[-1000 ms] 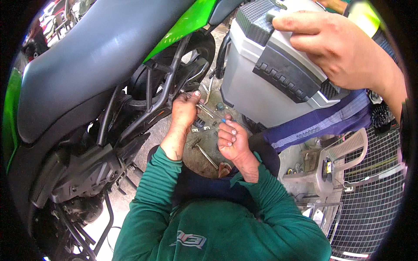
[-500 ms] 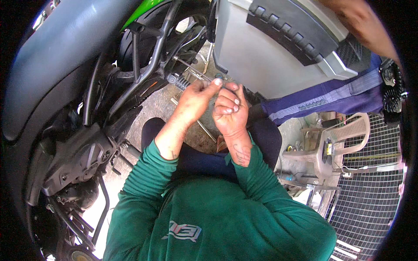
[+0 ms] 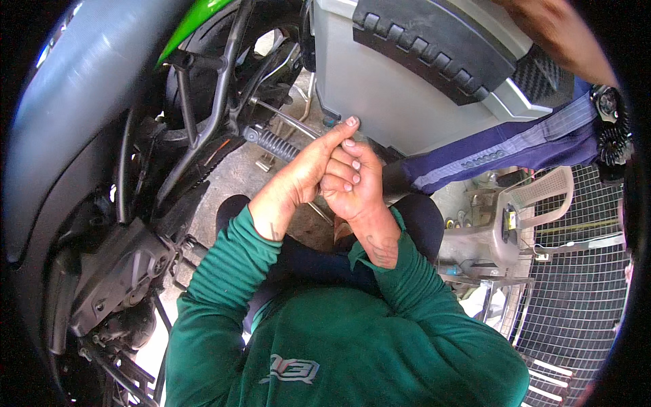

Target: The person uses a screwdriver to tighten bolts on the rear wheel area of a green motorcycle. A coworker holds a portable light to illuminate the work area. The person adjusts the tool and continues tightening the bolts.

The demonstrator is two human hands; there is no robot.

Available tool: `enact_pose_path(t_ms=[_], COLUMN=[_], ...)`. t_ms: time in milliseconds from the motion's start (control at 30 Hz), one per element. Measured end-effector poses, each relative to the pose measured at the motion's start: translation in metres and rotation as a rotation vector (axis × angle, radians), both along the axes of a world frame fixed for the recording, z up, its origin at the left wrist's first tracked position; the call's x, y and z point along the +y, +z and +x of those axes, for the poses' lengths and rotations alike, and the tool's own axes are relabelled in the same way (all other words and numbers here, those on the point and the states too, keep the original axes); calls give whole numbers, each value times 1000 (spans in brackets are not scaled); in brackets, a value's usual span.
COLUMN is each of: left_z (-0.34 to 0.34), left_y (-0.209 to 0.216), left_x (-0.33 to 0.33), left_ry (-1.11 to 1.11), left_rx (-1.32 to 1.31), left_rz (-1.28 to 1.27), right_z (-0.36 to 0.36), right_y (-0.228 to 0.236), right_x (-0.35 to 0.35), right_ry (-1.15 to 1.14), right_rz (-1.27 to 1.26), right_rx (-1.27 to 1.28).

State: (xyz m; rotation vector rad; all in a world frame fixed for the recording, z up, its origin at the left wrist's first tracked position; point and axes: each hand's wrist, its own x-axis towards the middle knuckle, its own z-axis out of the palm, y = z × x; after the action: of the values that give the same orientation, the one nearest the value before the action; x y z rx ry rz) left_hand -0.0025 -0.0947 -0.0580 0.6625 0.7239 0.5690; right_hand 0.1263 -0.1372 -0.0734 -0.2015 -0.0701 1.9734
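Observation:
In the middle, my left hand and my right hand are pressed together. The left thumb points up and away, while its other fingers are mostly hidden behind the right hand. The right fingers are curled in a closed grip; whatever lies between the hands is hidden. A shiny metal rod runs from the motorcycle to behind my left hand; whether I hold it, I cannot tell. Beside that hand sits a black ribbed footpeg. Just beyond my fingertips is a silver hard case with a black ribbed handle.
A motorcycle's dark frame tubes and engine cover fill the left side. At upper right is another person's arm, above dark blue trousers. A beige plastic chair stands at right by a wire mesh.
My left hand has come closer against my right hand, its thumb now angled higher. The motorcycle and silver case have shifted left in view.

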Motion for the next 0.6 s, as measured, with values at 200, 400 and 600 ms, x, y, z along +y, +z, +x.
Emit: enact_pose_path(t_ms=[200,400,600], left_z=[10,31,49], left_y=[-27,-70,-86], left_x=[3,28,44], left_ry=[28,-108,-48], left_rx=[-202,-497,-575], left_rz=[-34,356,710], right_z=[4,14,25], right_y=[-7,-10,-19], right_x=[2,3,12], right_ry=[45,10,-9], right_rz=[197,280,393], right_rx=[-231,-495,-856])
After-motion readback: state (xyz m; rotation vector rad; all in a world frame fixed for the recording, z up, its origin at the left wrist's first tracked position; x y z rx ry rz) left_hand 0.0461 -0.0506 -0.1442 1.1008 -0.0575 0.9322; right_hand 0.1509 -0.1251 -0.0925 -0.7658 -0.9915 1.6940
